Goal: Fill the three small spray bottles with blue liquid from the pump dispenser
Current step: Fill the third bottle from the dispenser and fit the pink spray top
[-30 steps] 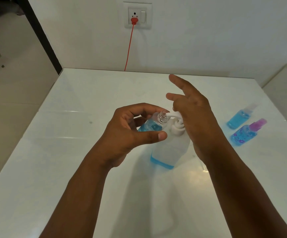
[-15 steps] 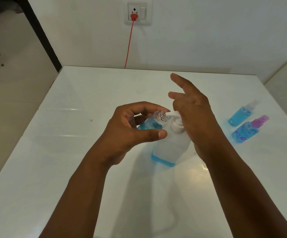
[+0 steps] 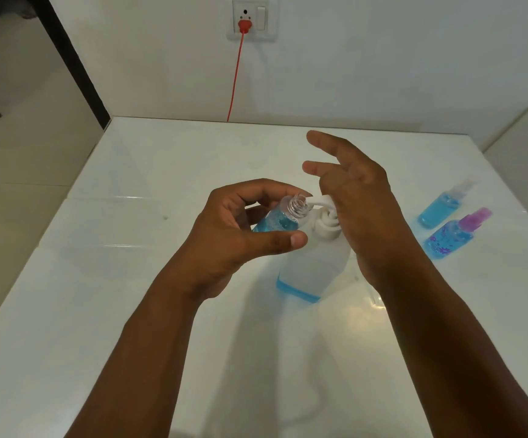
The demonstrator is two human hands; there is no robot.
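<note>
The small clear uncapped spray bottle (image 3: 283,216), partly blue, is still gripped tilted by the left hand (image 3: 240,241) with its mouth at the spout of the white pump dispenser (image 3: 315,257). The pump head is still pressed by the palm of the right hand (image 3: 360,216) (fingers straight), so little has changed; filling is judged ongoing.

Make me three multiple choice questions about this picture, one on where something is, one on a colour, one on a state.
1. Where do the two capped small spray bottles lie?
A. right of the dispenser
B. left of it
C. on the floor

2. What colour is the wall plug?
A. green
B. red
C. black

3. The small bottle in the left hand is:
A. capped
B. uncapped
C. empty

A: clear-capped bottle and purple-capped bottle lie right of the white pump dispenser.
B: red plug.
B: left hand holds clear open-necked bottle, partly blue.
</note>
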